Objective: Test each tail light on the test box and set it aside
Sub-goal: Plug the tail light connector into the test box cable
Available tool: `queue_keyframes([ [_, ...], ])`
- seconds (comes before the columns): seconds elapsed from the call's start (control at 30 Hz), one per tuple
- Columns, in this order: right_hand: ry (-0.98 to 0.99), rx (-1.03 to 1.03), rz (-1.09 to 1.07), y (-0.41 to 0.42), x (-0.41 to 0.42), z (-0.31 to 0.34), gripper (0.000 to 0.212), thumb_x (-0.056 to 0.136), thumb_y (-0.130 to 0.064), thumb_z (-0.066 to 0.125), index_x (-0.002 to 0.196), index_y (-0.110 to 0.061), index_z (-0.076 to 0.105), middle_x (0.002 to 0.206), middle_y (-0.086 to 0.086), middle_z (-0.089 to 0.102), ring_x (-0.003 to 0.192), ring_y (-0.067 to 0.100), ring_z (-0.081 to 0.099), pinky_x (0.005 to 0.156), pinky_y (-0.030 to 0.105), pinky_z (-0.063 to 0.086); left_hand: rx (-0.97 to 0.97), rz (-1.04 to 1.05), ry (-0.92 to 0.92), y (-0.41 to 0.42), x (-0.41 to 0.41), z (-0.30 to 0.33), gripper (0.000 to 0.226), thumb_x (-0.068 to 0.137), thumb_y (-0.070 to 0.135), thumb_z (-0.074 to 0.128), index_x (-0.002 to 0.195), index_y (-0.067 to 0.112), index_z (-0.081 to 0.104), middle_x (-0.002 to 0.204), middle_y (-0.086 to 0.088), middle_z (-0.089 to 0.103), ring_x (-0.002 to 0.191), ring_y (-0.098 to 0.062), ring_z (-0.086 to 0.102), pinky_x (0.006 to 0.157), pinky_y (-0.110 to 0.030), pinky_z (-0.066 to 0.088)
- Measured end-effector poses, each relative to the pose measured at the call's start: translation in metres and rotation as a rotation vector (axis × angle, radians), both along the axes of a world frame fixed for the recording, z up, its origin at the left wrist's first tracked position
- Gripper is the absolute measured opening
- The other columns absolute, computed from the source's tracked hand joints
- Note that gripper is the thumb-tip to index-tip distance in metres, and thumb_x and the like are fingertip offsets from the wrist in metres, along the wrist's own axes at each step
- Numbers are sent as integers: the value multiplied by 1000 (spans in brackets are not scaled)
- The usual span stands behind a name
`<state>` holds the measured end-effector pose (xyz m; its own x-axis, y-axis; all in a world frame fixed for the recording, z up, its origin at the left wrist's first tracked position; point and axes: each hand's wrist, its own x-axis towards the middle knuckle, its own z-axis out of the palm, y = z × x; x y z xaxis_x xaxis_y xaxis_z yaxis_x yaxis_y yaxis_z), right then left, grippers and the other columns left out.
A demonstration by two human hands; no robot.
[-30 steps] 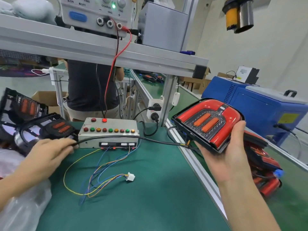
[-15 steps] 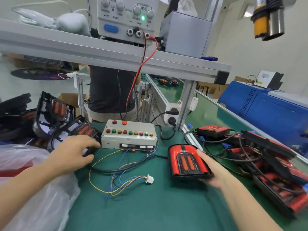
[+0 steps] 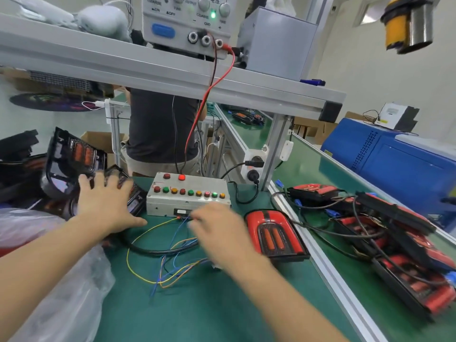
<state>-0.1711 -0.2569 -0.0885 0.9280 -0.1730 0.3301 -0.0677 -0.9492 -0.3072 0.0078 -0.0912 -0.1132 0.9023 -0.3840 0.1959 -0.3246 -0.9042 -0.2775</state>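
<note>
The grey test box (image 3: 187, 202) with its row of coloured buttons stands at the back of the green mat, one red lamp lit on top. A red tail light (image 3: 274, 233) lies face up on the mat just right of the box, and no hand touches it. My right hand (image 3: 219, 235) is blurred; it hovers over the coloured wires (image 3: 148, 280) in front of the box, fingers pointing at the box's front connector. My left hand (image 3: 108, 203) lies with fingers spread on a dark tail light (image 3: 137, 199) left of the box. A black cable (image 3: 153, 251) runs under both hands.
Several dark tail lights (image 3: 74, 156) pile up at the left above a clear plastic bag (image 3: 61, 292). Red tail lights with cables (image 3: 394, 243) fill the conveyor at the right. A power supply (image 3: 187, 21) sits on the overhead shelf. A person (image 3: 158, 129) stands behind the bench.
My right hand set the red tail light down on the mat, let go and moved left to the wires. My left hand opened and spread over the dark tail light.
</note>
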Motion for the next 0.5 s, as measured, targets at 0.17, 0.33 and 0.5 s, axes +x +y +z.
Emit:
queue_keyframes([
  [0.17, 292, -64, 186, 83, 43, -34, 31, 96, -22, 53, 117, 1, 58, 119, 24, 54, 114, 39, 49, 87, 44, 42, 39, -25, -48, -3, -3, -5, 80, 61, 70, 54, 130, 30, 44, 136, 0, 42, 127, -27, 29, 101, -50, 28],
  [0.33, 341, -151, 119, 85, 53, -44, 32, 97, -18, 52, 124, 0, 56, 124, 24, 53, 116, 39, 51, 89, 42, 44, -127, -30, -102, 7, 1, -6, 77, 51, 70, 62, 116, 27, 55, 127, 2, 51, 116, -25, 35, 92, -48, 27],
  [0.5, 238, -136, 92, 75, 48, -20, 28, 95, -13, 48, 118, 2, 56, 118, 23, 54, 110, 39, 53, 82, 43, 43, -263, 7, -91, 7, 11, 4, 87, 50, 74, 66, 124, 29, 55, 134, 0, 49, 118, -29, 35, 92, -49, 30],
])
